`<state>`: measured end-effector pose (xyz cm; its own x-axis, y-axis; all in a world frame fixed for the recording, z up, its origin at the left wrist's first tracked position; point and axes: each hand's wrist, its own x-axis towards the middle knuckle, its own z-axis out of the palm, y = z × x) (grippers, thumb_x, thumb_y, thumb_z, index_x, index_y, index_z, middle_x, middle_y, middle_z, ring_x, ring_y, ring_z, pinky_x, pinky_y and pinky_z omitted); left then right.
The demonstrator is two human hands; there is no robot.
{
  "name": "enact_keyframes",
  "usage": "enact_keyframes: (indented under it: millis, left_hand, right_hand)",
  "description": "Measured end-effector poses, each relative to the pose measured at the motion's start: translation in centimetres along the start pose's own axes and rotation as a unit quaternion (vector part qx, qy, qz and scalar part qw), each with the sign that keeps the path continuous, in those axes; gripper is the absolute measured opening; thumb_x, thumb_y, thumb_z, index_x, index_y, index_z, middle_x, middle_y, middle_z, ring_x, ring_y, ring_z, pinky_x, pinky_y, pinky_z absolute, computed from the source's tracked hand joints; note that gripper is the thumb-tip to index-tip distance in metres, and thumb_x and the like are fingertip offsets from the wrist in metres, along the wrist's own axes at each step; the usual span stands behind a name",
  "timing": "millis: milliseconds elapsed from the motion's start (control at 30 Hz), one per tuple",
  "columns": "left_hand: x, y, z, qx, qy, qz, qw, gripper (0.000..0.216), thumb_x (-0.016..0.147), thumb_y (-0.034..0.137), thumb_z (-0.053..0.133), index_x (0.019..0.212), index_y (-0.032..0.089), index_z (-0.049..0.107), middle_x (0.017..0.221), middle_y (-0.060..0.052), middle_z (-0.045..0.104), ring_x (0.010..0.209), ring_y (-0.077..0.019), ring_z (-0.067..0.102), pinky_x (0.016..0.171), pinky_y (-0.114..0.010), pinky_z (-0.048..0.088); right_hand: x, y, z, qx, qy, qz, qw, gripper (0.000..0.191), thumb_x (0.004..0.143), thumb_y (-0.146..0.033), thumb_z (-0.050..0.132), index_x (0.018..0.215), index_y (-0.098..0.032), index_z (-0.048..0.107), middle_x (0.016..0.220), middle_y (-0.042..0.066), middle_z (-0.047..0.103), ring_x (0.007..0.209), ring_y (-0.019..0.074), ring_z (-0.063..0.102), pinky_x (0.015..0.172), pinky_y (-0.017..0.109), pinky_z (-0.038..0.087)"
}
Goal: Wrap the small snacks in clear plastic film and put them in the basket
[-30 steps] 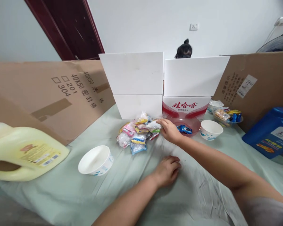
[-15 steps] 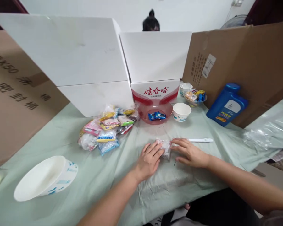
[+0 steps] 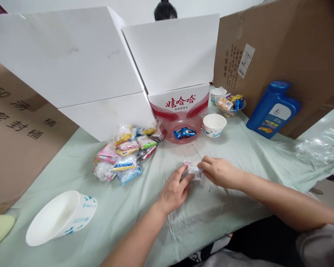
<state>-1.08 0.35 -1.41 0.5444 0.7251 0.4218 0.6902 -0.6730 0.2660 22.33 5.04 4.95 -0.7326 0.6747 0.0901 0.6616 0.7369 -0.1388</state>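
A small clear plastic packet (image 3: 194,171) with a pinkish corner lies on the cloth between my hands; its contents are too indistinct to name. My left hand (image 3: 174,191) holds the packet's left side, fingers bent over it with the thumb close by. Pinched at the packet's upper right edge are the fingers of my right hand (image 3: 218,171). Just beyond, a pink translucent bowl (image 3: 167,134) holds blue-wrapped snacks (image 3: 184,132). Beside that bowl stands a white paper bowl (image 3: 213,124) with a blue pattern.
Wrapped snacks (image 3: 126,155) form a pile to the left. A large paper tub (image 3: 83,215) lies tilted at front left. White boxes (image 3: 172,55) and a brown carton (image 3: 267,48) wall the table. At right are a blue bottle (image 3: 272,111) and a snack-filled clear bowl (image 3: 231,111).
My right hand has gone from spread fingers beside the packet to a pinch at its edge. My left fingers have bent more. The white stick is now out of sight, and the view has shifted.
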Motion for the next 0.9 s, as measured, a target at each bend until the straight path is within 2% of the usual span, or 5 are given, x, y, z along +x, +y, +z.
enact_keyframes:
  millis: [267,367,600,767,900]
  left_hand:
    - [-0.1,-0.4,-0.2,-0.095,0.036,-0.029,0.994,0.034,0.088,0.011,0.05,0.12,0.017,0.043,0.131,-0.017,0.049,0.122,-0.0267,0.052,0.099,-0.046,0.048]
    - [0.2,-0.5,-0.1,-0.139,0.063,-0.05,0.987,0.04,0.089,0.014,0.051,0.128,0.02,0.04,0.132,-0.016,0.049,0.124,-0.0268,0.05,0.093,-0.043,0.05]
    - [0.4,-0.1,-0.1,-0.205,0.044,-0.167,0.963,0.095,0.071,0.04,0.079,0.147,0.022,0.025,0.131,-0.016,0.054,0.106,-0.0269,0.06,0.085,-0.041,0.052]
    - [0.9,0.0,-0.9,-0.278,0.063,-0.196,0.938,0.022,0.089,0.032,0.057,0.106,0.02,0.064,0.098,-0.007,0.065,0.092,-0.02,0.063,0.082,-0.033,0.05]
    - [0.8,-1.4,-1.6,-0.34,0.171,-0.304,0.873,0.014,0.086,0.032,0.059,0.088,0.018,0.06,0.082,-0.003,0.064,0.074,-0.0145,0.061,0.068,-0.024,0.047]
  right_hand:
    - [-1.4,3.9,-1.6,-0.03,-0.105,0.09,0.99,0.023,0.081,-0.013,0.053,0.097,-0.02,0.068,0.09,0.006,0.063,0.072,0.0178,0.061,0.062,0.028,0.04]
    - [-1.8,5.7,-1.2,-0.069,-0.056,0.142,0.986,0.019,0.084,-0.013,0.053,0.091,-0.017,0.069,0.088,0.01,0.064,0.082,0.0241,0.061,0.071,0.034,0.044]
    - [-0.1,-0.1,3.7,0.134,0.144,-0.088,0.977,0.031,0.091,-0.031,0.057,0.119,-0.016,0.061,0.12,0.016,0.058,0.107,0.0251,0.055,0.089,0.041,0.049]
    - [0.1,-1.1,4.7,0.123,0.137,-0.126,0.975,0.039,0.091,-0.035,0.059,0.125,-0.018,0.057,0.117,0.014,0.061,0.098,0.0248,0.056,0.083,0.041,0.052]
    - [-0.1,0.1,3.3,0.175,0.186,-0.09,0.963,0.016,0.092,-0.025,0.054,0.105,-0.019,0.062,0.103,0.011,0.062,0.093,0.0221,0.058,0.079,0.037,0.052]
